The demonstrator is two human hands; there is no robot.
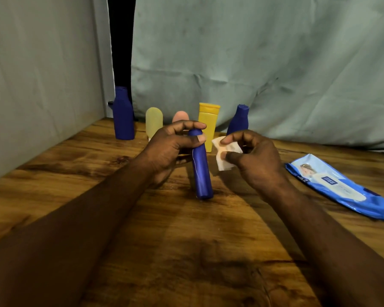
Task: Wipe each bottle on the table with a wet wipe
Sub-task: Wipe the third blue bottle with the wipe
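blue bottle stands near the middle of the table, my left hand curled around its top; just right of it my right hand pinches a wipe.

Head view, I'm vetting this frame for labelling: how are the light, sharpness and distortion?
Head view: dim warm light, no glare on the table; soft overall, print on the wipes pack blurry; the tall blue bottle and small blue bottle at the back lean outward, probably wide-angle distortion; the left hand shadows the wood beneath it.
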